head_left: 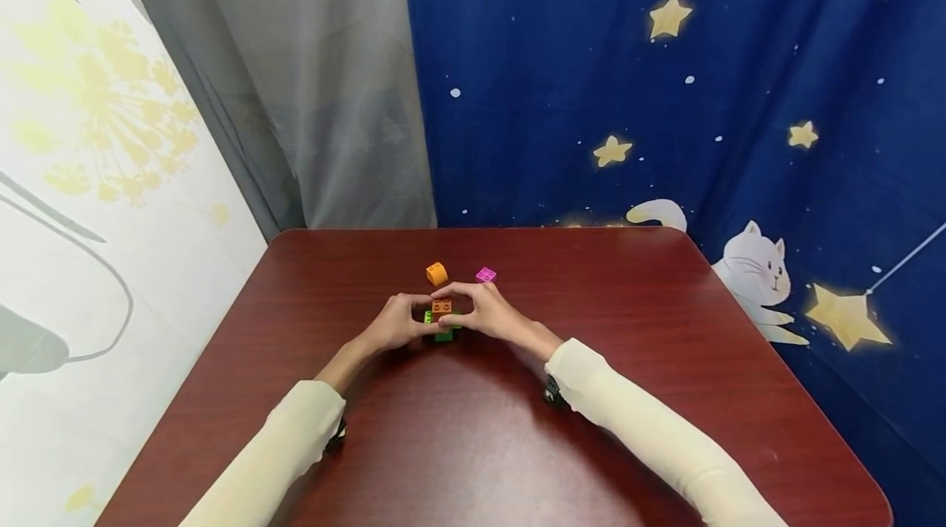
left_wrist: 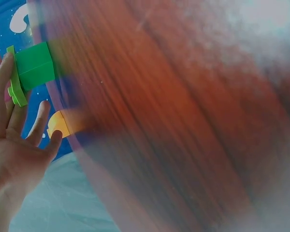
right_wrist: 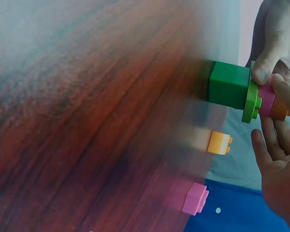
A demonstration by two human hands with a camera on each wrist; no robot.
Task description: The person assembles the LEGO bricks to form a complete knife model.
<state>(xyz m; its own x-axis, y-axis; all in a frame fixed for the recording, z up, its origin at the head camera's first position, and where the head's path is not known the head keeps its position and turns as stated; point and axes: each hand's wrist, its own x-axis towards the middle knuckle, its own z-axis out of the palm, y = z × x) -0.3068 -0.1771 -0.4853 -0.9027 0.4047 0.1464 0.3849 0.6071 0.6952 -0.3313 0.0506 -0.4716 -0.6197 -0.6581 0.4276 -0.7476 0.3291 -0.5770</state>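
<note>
Between both hands a stack of toy bricks stands on the table. At its base is a dark green brick (right_wrist: 229, 84), with a flat light green plate (right_wrist: 250, 102) above, then a pink brick (right_wrist: 266, 100) and an orange-brown brick (head_left: 441, 307) on top. From the left, my left hand (head_left: 390, 324) grips the stack, its thumb at the plate and pink brick in the right wrist view. My right hand (head_left: 491, 313) pinches the orange-brown brick from the right, thumb nearer me and fingers on the far side.
Behind the stack lie a yellow-orange brick with a curved side (head_left: 437, 273) and a loose pink brick (head_left: 485, 274). The dark red table (head_left: 591, 297) ends at a grey curtain (head_left: 355, 100) and a blue starry one (head_left: 532, 84).
</note>
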